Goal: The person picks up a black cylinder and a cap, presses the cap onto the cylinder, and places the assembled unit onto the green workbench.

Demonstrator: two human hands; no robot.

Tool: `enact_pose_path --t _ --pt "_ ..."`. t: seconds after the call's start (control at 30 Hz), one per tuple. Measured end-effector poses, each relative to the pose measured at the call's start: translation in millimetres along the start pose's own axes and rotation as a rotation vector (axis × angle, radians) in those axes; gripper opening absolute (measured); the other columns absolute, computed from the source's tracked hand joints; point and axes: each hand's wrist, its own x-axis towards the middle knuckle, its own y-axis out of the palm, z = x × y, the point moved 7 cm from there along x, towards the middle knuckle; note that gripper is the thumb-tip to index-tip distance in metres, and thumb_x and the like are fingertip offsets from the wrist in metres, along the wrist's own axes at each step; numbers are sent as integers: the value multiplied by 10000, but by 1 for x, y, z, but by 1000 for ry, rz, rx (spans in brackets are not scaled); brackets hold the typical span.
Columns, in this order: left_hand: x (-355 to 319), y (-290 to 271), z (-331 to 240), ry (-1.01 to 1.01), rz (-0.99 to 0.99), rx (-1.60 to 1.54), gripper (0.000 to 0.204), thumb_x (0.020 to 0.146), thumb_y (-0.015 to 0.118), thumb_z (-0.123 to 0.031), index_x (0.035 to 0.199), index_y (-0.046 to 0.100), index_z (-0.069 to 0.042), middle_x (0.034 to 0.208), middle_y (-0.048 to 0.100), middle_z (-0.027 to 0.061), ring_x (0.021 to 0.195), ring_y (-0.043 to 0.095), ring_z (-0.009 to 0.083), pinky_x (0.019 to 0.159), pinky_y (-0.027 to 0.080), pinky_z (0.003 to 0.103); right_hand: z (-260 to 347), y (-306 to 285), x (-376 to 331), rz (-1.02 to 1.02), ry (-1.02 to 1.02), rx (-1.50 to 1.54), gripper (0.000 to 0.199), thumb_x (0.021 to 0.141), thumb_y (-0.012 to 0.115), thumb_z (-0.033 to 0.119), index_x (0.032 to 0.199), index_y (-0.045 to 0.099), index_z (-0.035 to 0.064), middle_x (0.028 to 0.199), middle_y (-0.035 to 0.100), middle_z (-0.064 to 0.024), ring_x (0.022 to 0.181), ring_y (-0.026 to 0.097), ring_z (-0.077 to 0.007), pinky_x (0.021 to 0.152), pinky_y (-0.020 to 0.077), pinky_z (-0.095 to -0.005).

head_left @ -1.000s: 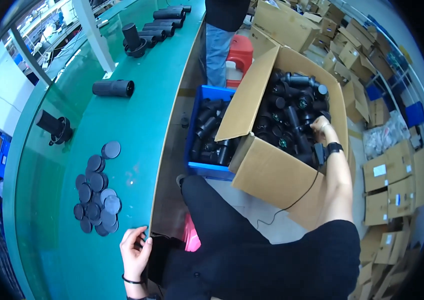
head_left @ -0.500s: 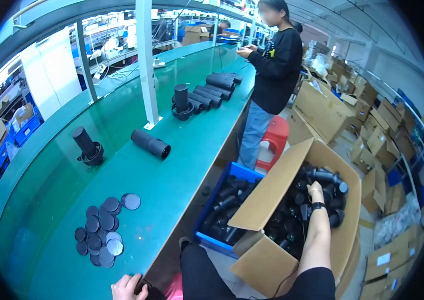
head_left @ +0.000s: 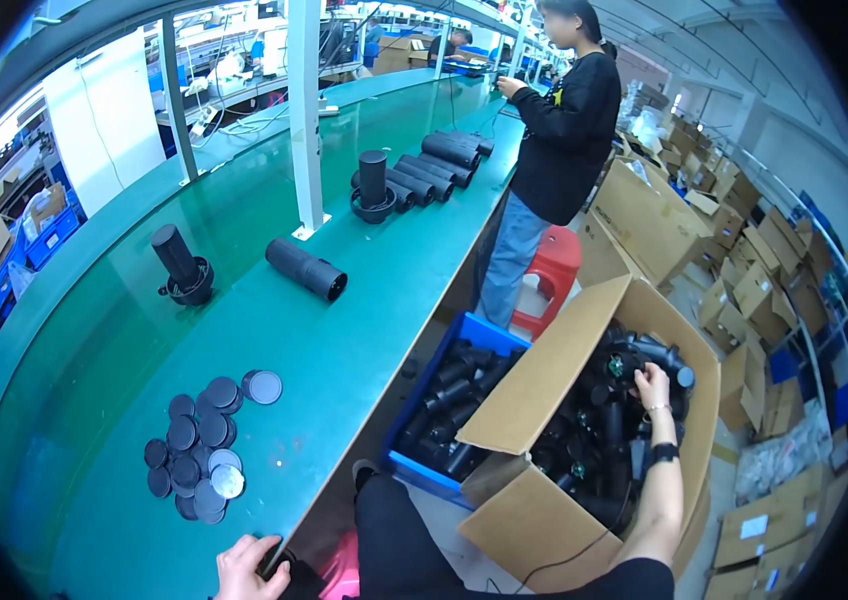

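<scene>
My right hand [head_left: 652, 388], with a dark band at the wrist, is inside an open cardboard box [head_left: 519, 400]. Its fingers close at the edge of a black cylindrical part [head_left: 626, 364] whose end shows a green circuit board. Many similar black parts [head_left: 599, 425] fill the box around it. At the near edge of the green table [head_left: 344, 345], my left hand [head_left: 247, 570] curls round a dark object, mostly hidden by the fingers and the edge. Beyond that hand lies a cluster of round black discs [head_left: 212, 430], a few with paler faces.
A blue crate [head_left: 424, 470] of black parts stands between table and box. On the table are a black tube [head_left: 306, 269], upright black cylinders in round bases [head_left: 184, 268] and a row of tubes [head_left: 424, 180]. A person [head_left: 564, 130] stands by a red stool [head_left: 549, 275].
My right hand has shifted slightly right within the box, and a green circuit board now shows beside its fingers. My left hand stays at the table edge. The view has shifted a little.
</scene>
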Motion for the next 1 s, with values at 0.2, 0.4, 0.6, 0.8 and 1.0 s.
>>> enact_pose_path --t 0.2,0.4,0.6,0.8,1.0 --pt "31 10 -26 -55 407 -589 268 873 668 -112 1121 652 -13 824 628 28 718 602 111 628 491 251 220 -76 -128 231 -511 135 296 802 685 34 1081 607 -23 779 543 11 672 504 -54 598 452 -227" --pt "89 52 -56 -128 522 -1473 692 924 667 -300 1451 317 -18 1311 523 139 1180 539 203 982 461 348 407 -37 -286 958 -1284 178 340 834 699 116 1139 566 42 981 620 -143 846 639 -323 737 542 -362" --pt "79 7 -90 -85 551 -1588 423 854 743 -211 1179 553 -17 1036 674 89 981 646 173 896 510 328 456 -5 -364 940 -1719 206 421 792 720 118 1162 549 13 1054 593 -135 882 638 -275 760 543 -343" --pt "84 -138 -8 -7 -115 -1018 357 789 776 -221 1032 634 -2 944 680 84 914 654 176 836 518 321 460 29 -351 913 -1568 120 635 802 746 241 1350 480 60 1336 458 -239 1098 573 -386 904 506 -419" --pt "115 -229 164 -124 -883 -460 523 739 840 -203 1132 549 -18 1006 634 71 899 612 185 842 489 330 396 55 -341 1103 -1353 -12 550 874 688 286 1339 480 79 1391 397 -245 1130 557 -401 929 501 -414"
